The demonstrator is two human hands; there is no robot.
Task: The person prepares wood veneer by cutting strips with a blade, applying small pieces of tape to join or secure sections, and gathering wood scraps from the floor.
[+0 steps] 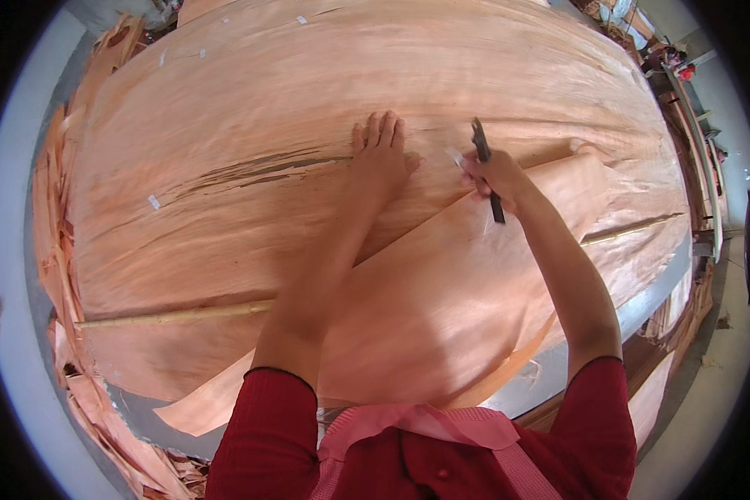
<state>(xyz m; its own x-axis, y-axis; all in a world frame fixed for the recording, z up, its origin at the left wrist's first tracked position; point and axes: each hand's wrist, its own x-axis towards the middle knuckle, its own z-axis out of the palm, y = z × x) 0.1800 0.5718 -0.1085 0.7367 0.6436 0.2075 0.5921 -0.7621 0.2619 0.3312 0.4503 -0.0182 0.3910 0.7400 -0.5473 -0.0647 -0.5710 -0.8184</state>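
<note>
A broad, reddish-tan wood veneer sheet [250,92] spreads across the work surface, with dark splits [267,169] along its grain. My left hand [382,157] lies flat on it at the right end of these splits, fingers stretched forward and holding nothing. To its right, my right hand [496,177] grips a slim black utility knife [497,207], slightly above the sheet. A small whitish, see-through piece [456,157], blurred, shows by the right fingertips; whether they pinch it I cannot tell. Under my forearms lies a loose veneer piece [392,325] with a slanting far edge.
A thin pale stick [175,316] runs crosswise, partly covered by the loose piece. Small white tape pieces [154,202] dot the sheet. Veneer scraps [54,217] pile up along the left side. Boards [698,142] stand at the right, and a grey table edge [650,308] shows near right.
</note>
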